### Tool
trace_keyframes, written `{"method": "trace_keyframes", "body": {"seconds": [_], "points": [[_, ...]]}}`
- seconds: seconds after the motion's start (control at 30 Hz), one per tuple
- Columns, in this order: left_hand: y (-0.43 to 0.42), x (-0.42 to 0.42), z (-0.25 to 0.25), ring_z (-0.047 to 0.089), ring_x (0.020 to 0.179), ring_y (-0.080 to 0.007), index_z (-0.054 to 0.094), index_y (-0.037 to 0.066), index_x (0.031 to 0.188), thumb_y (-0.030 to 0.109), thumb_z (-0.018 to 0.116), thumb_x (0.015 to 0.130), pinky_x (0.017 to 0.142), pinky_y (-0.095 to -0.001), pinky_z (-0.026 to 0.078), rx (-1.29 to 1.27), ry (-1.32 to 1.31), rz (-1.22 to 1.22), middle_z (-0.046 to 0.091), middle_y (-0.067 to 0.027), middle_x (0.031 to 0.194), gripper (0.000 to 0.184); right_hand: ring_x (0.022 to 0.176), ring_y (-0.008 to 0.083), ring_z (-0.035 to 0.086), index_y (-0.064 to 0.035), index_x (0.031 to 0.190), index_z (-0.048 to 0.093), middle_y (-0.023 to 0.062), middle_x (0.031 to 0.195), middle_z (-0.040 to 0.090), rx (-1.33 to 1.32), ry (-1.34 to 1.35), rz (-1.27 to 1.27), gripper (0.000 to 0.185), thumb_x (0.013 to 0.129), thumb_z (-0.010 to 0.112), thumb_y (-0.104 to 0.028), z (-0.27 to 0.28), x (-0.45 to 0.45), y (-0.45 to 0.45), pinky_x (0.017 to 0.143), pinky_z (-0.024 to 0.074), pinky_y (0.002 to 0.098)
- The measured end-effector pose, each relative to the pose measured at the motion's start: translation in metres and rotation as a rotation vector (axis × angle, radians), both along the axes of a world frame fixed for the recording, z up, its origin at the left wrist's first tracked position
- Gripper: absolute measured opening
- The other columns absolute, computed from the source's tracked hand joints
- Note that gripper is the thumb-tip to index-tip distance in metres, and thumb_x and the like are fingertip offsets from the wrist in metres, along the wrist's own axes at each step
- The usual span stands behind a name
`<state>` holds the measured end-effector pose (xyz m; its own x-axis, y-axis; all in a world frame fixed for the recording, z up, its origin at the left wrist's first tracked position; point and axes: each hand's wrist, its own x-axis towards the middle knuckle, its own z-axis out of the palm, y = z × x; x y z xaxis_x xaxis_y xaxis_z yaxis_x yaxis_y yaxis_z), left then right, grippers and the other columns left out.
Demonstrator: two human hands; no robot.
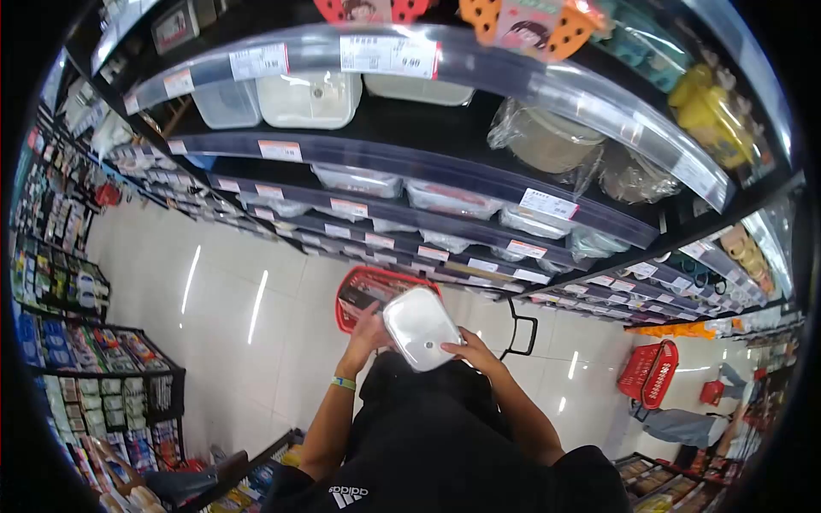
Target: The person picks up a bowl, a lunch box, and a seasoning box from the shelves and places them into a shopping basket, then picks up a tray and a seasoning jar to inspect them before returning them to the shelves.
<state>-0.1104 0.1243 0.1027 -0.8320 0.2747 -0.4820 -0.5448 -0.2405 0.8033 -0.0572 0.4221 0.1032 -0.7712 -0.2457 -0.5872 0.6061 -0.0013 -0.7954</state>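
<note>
The right hand's [469,349] fingers clasp the four-o'clock corner of a white, rounded-rectangular plastic container [421,328]; the left hand [368,330] is at nine o'clock, its grip unclear. Beyond, toward eleven, is a red plastic basket [343,301].

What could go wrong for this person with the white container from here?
The right hand seems to pinch the white container near one corner, so it might tip or slip. I can't tell whether the left hand supports its other side.

If dropped, it could hit the hard-looking, shiny floor and perhaps crack.

The red basket is close below and already holds things, so the container could knock against them.
</note>
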Motion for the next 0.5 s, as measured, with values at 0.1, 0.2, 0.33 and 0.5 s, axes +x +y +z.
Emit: {"method": "trace_keyframes", "body": {"seconds": [0.1,0.2,0.33,0.5], "points": [[-0.007,-0.014,0.003,0.061,0.112,-0.0217,0.033,0.003,0.150,0.039,0.058,0.099,0.092,-0.0346,0.053,-0.053,0.053,-0.160,0.054,-0.0109,0.135,0.067,0.109,0.0206,0.062,0.0013,0.140,0.048,0.0134,0.124,0.063,-0.027,0.004,-0.053,0.074,0.083,0.079,-0.036,0.018,0.006,-0.011,0.086,0.0526,0.0333],[-0.013,-0.021,0.024,0.060,0.115,-0.0205,0.037,0.003,0.147,0.035,0.060,0.099,0.093,-0.0322,0.051,-0.084,0.079,-0.185,0.054,-0.0111,0.135,0.062,0.106,0.0203,0.062,-0.0005,0.141,0.048,0.0116,0.121,0.064,-0.054,0.070,-0.065,0.074,0.085,0.076,-0.039,0.028,0.008,-0.019,0.088,0.0511,0.0334],[-0.031,-0.022,0.058,0.059,0.117,-0.0206,0.037,0.002,0.146,0.030,0.061,0.099,0.095,-0.0342,0.051,-0.089,0.038,-0.247,0.053,-0.0130,0.136,0.060,0.107,0.0202,0.061,-0.0021,0.143,0.047,0.0105,0.122,0.064,-0.053,0.079,-0.007,0.075,0.086,0.074,-0.043,0.062,0.003,-0.033,0.090,0.0502,0.0337],[-0.060,-0.016,0.087,0.058,0.120,-0.0217,0.036,0.000,0.146,0.025,0.065,0.096,0.096,-0.0360,0.052,-0.037,0.093,-0.227,0.053,-0.0129,0.135,0.063,0.110,0.0210,0.059,-0.0018,0.143,0.048,0.0105,0.124,0.063,0.022,0.100,-0.075,0.074,0.088,0.072,-0.045,0.082,-0.011,-0.059,0.094,0.0469,0.0352]]}}
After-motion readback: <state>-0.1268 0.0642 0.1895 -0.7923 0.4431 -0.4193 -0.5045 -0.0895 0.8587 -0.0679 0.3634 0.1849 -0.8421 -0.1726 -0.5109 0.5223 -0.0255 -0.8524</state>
